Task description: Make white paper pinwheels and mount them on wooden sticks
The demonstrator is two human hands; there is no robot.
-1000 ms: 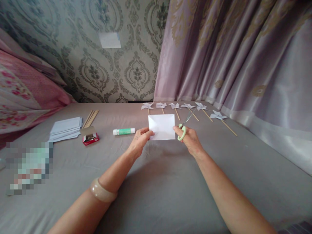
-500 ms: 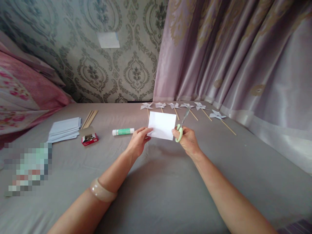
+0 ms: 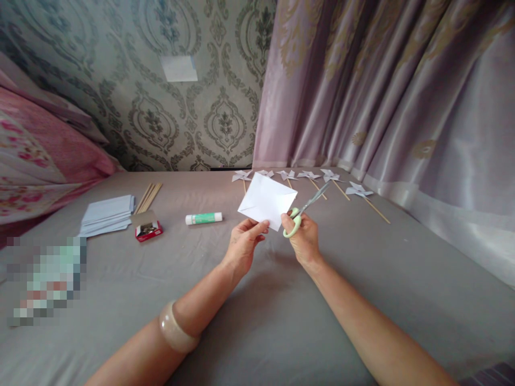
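Above the grey cloth (image 3: 257, 332), the white paper (image 3: 269, 198), held nearly straight half a second ago, is now turned cornerwise, its lower edge pinched by the left hand (image 3: 244, 244), while the right hand (image 3: 304, 236) grips green-handled scissors (image 3: 310, 202) just beside it.
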